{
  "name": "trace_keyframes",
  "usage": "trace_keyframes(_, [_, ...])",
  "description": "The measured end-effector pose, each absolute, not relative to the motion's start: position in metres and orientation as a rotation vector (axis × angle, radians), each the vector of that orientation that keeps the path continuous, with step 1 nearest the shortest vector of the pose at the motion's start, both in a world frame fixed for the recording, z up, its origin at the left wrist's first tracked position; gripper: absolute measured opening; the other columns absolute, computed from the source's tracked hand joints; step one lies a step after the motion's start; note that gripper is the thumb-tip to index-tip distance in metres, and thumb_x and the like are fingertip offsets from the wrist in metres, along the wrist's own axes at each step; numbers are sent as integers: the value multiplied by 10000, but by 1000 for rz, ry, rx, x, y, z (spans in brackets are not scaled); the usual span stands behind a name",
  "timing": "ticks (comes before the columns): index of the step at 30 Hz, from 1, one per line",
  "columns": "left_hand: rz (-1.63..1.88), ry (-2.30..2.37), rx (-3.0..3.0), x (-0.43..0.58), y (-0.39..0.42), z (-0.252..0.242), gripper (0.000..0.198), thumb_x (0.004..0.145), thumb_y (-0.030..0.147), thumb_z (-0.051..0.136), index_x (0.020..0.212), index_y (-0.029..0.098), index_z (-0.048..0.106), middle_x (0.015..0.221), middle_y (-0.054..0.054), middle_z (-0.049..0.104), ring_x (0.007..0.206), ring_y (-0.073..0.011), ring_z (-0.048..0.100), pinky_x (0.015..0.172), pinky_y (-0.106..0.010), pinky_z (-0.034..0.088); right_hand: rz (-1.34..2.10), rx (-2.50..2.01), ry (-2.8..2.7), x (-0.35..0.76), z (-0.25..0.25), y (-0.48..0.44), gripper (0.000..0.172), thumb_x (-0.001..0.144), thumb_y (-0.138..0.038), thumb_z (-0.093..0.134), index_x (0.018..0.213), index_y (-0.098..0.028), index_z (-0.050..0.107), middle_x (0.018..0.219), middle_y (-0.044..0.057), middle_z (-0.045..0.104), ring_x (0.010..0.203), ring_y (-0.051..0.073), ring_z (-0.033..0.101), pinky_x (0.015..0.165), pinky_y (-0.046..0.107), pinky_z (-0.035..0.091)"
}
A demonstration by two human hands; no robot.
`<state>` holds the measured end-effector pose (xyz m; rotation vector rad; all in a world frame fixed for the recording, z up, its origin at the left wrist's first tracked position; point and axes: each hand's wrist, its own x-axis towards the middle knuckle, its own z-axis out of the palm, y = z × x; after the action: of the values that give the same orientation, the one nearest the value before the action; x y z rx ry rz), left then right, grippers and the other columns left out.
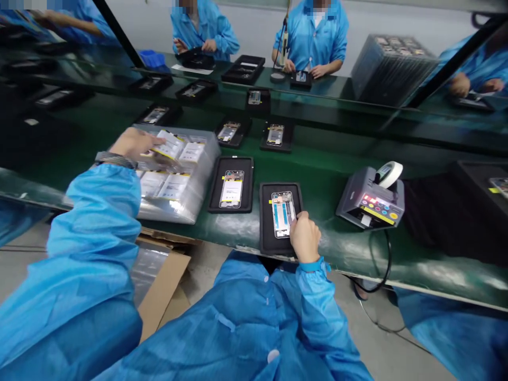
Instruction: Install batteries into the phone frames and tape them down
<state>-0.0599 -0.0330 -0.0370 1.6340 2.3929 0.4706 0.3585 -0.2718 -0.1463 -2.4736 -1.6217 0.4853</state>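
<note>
My left hand (134, 144) is over a stack of clear plastic trays (198, 198), its fingers closed on a white phone battery (171, 145) tilted above the top tray. Other white batteries lie in that tray's pockets. My right hand (306, 237) grips the right edge of a black foam tray (268, 241), thumb side close to the phone frame in it. This phone frame (282, 214) shows blue strips in its battery bay. To its left, a second black tray (214, 198) holds a phone frame with a white battery (231, 191) in place.
A grey tape dispenser (369, 203) with a white roll stands to the right, its cable over the table edge. Several black trays with phone frames (275, 135) line the far side. Co-workers (311, 39) sit opposite. An open cardboard box (166, 286) is below on the left.
</note>
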Motion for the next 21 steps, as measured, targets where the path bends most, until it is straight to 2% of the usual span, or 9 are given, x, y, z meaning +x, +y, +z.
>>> trace_keyframes(2, [623, 2425, 1466, -51, -47, -26, 287, 823, 332, 762, 966, 97, 684, 656, 32, 548, 613, -100, 499, 851, -399, 552, 647, -2260, -1497, 369, -155, -270, 291, 943, -206, 514, 1197, -96, 605, 842, 131, 719, 881, 273, 703, 779, 330, 477])
trace_keyframes(4, [811, 2376, 1450, -34, -68, -21, 313, 800, 269, 758, 1055, 113, 666, 721, 43, 565, 605, -64, 484, 840, -343, 547, 822, -2032, -1389, 377, -165, -268, 266, 904, -237, 533, 1111, -105, 636, 734, 76, 697, 791, 238, 689, 732, 300, 475])
trace_keyframes(6, [977, 2171, 1515, -5, -96, -25, 386, 754, 325, 769, 1064, 129, 649, 738, 39, 591, 587, -62, 497, 732, -269, 537, 925, -1886, -1288, 379, -174, -270, 260, 886, -294, 523, 1037, -113, 633, 674, 43, 673, 687, 206, 662, 657, 277, 475])
trace_keyframes(8, [1062, 1834, 1484, 34, -131, -41, 491, 649, 436, 812, 1013, 155, 639, 685, 28, 608, 550, -97, 526, 582, -229, 491, 959, -1756, -1160, 374, -180, -274, 301, 871, -360, 530, 1037, -121, 608, 677, 29, 671, 639, 185, 643, 610, 263, 475])
trace_keyframes(10, [947, 1487, 1365, 82, -165, -67, 554, 562, 483, 850, 979, 190, 633, 747, -17, 690, 575, -154, 595, 496, -237, 446, 997, -1579, -1004, 364, -180, -281, 350, 854, -419, 567, 1052, -131, 587, 689, 19, 668, 623, 171, 630, 589, 255, 471])
trace_keyframes(12, [800, 1209, 1237, 127, -193, -96, 551, 569, 490, 859, 980, 218, 613, 813, -54, 732, 647, -204, 661, 508, -273, 464, 1031, -1462, -901, 354, -177, -291, 388, 853, -458, 600, 1074, -141, 577, 688, -2, 650, 595, 151, 601, 566, 246, 455])
trace_keyframes(16, [752, 1041, 1199, 184, -220, -136, 503, 608, 454, 868, 962, 242, 580, 837, -58, 740, 660, -216, 674, 524, -301, 464, 993, -1414, -820, 341, -165, -308, 418, 879, -503, 627, 1108, -157, 574, 663, -40, 594, 556, 123, 540, 526, 229, 417])
trace_keyframes(19, [764, 1014, 1280, 195, -222, -143, 476, 643, 436, 863, 966, 249, 568, 782, -35, 720, 654, -211, 666, 591, -328, 493, 933, -1408, -789, 340, -161, -316, 441, 884, -522, 644, 1126, -160, 569, 701, -27, 615, 582, 124, 550, 531, 229, 419])
trace_keyframes(21, [748, 1026, 1403, 195, -223, -141, 443, 689, 442, 839, 982, 265, 559, 707, -5, 689, 584, -194, 624, 559, -318, 456, 919, -1399, -773, 340, -161, -320, 455, 883, -529, 652, 1134, -161, 564, 733, -12, 635, 601, 128, 561, 536, 232, 422])
